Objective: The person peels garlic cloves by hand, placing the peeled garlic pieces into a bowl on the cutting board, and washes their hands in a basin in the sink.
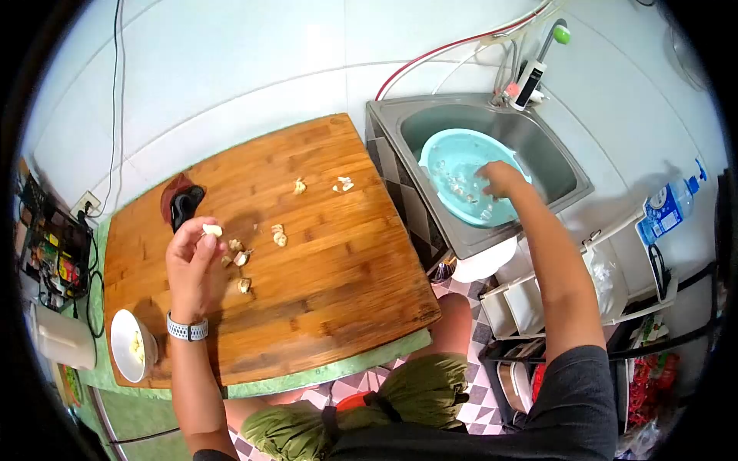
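My left hand (pixel 194 261) is above the left part of the wooden board (pixel 330 269), pinching a pale garlic clove (pixel 213 230) between thumb and fingertips. Just right of it lie garlic pieces (pixel 241 258), with more cloves (pixel 279 235) farther along. My right hand (pixel 501 180) hangs over the turquoise basin (pixel 469 142), its fingers curled downward; whether they hold anything is too small to tell. Bits of peel lie in the basin. A white bowl (pixel 123 355) with pale cloves stands at the board's lower left corner.
The basin sits in a metal sink (pixel 565 173) with a faucet (pixel 530 81). A dark object (pixel 187 204) lies at the board's back left. At the right are a white rack (pixel 526 307) and a blue-labelled bottle (pixel 667 209). A plastic container (pixel 61 338) stands at far left.
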Demonstrator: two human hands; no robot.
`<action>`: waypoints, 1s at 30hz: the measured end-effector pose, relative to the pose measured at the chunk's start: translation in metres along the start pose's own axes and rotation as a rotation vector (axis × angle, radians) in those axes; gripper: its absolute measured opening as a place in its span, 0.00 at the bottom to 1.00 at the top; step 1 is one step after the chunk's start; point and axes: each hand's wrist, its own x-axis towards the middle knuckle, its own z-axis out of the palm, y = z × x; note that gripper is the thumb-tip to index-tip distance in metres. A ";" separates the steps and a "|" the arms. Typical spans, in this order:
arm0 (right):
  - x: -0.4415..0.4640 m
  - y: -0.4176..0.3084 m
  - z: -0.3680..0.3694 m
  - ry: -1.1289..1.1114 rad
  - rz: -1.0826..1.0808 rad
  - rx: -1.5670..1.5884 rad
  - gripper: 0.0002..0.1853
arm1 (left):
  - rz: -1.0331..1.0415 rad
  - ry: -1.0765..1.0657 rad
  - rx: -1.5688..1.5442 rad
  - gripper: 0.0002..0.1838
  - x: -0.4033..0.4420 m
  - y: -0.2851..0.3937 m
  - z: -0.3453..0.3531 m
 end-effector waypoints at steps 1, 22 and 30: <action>-0.005 -0.008 -0.008 0.007 0.002 0.014 0.22 | 0.008 -0.010 0.010 0.11 0.001 0.002 0.001; -0.105 -0.099 -0.064 0.523 -0.595 0.558 0.11 | -0.052 -0.577 -0.024 0.33 0.067 0.047 0.207; -0.112 -0.144 -0.022 0.263 -0.899 0.998 0.13 | -0.017 -0.561 0.010 0.34 0.066 0.029 0.235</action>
